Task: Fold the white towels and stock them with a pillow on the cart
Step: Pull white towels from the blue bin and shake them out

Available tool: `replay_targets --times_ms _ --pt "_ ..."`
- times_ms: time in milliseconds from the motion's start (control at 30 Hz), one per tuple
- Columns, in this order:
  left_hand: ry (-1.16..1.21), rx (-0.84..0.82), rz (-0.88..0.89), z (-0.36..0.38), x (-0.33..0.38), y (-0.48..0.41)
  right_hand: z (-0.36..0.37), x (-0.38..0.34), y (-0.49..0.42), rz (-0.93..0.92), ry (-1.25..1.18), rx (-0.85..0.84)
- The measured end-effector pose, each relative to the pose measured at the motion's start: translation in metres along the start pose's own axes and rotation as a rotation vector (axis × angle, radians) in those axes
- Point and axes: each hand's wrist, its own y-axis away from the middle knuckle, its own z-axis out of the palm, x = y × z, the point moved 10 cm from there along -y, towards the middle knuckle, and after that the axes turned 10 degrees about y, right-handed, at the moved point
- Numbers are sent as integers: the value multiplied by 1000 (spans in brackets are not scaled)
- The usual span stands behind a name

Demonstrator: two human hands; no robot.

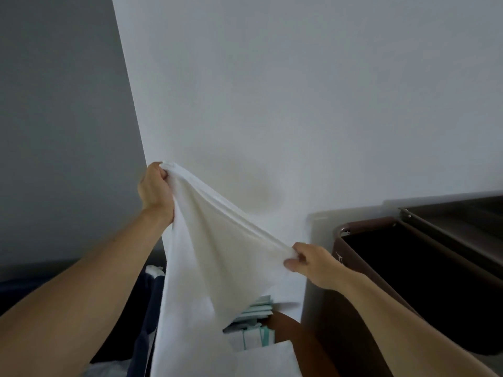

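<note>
Towel (217,254) hangs soft, light and limp, so my left hand (155,189) and right hand (313,263) each grip pinched tight on its top hem corners.

Soft, even daylight, no glare; wide-angle bending and slight blur at edges.

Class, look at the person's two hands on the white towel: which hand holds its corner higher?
The left hand. Its grip bunches the white towel near the wall corner, well above the right hand, which pinches the lower end beside the brown cart.
</note>
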Motion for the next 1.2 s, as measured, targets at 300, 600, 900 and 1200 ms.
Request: replay_targets --times_ms 300,600,900,1200 --pt "-217 7 -33 -26 -23 -23 -110 -40 6 -58 -121 418" --pt "-207 69 -242 -49 -75 -20 -69 -36 24 -121 -116 426" --pt "-183 55 -264 -45 -90 -9 -31 -15 24 -148 -61 385" --pt "-190 0 -230 -37 -79 -5 -18 -7 24 -105 36 266"
